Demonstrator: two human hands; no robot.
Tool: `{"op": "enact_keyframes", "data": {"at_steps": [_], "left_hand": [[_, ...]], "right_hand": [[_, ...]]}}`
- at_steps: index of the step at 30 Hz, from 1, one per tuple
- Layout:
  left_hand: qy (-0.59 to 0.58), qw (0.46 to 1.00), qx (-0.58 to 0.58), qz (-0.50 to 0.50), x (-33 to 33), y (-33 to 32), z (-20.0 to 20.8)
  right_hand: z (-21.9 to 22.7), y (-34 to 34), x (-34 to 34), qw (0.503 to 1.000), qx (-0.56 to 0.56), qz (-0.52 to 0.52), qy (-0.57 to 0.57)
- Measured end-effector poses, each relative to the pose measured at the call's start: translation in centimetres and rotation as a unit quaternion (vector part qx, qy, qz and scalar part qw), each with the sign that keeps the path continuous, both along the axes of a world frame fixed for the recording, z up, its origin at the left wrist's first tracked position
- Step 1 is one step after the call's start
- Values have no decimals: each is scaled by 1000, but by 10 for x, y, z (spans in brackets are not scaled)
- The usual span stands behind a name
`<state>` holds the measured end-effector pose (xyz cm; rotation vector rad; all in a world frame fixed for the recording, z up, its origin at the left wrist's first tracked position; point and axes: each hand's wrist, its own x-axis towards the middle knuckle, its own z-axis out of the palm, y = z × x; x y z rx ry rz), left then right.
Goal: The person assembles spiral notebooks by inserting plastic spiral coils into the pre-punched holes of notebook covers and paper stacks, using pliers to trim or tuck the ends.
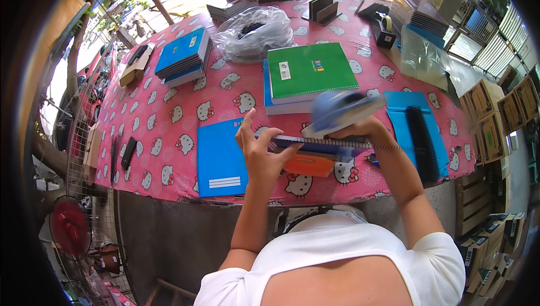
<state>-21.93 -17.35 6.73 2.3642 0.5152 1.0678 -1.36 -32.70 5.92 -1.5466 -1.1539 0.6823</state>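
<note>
Blue notebook [332,149]: tilting edge-up over the pink patterned cloth [188,176], near middle, thin coil [391,148] trailing right.
Left hand [261,147]: pinching its left end.
Right hand [364,129]: showing beside a rounded, blurring tool [342,110]; grip unclear.
Bristly black coils [422,144]: lying right, on smooth blue covers [396,113].

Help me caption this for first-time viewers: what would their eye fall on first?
Probably the bright pink cat-print tablecloth, spread across the middle of the view. On it, the green notebook atop a stack just beyond the hands stands out too. Nearer, the left hand grips a coil-bound notebook, with a motion-blurred blue-and-white object close to the right hand.
</note>
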Motion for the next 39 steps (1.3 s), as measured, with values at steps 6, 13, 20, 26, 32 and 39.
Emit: {"op": "enact_keyframes", "data": {"at_steps": [6, 13, 20, 26, 32, 39], "left_hand": [[-27, 998, -55, 15, -7, 14, -5], [-19, 992, -121, 3, -9, 26, -13], [-171, 908, -363, -116, -16, 37, -24], [-137, 890, -422, -104, -24, 48, -29], [-139, 875, -441, -141, -29, 59, -27], [-215, 850, -357, -323, 18, 63, -18]], "right_hand": [[17, 16, -4, 1000, -16, 12, -16], [1, 45, 6, 996, -20, 87, -16], [12, 77, -1, 994, -22, 105, -35], [12, 85, 3, 991, -54, 101, -71], [-37, -2, 11, 977, 60, -197, -49], [-99, -131, 67, 722, -324, -504, -347]]}}
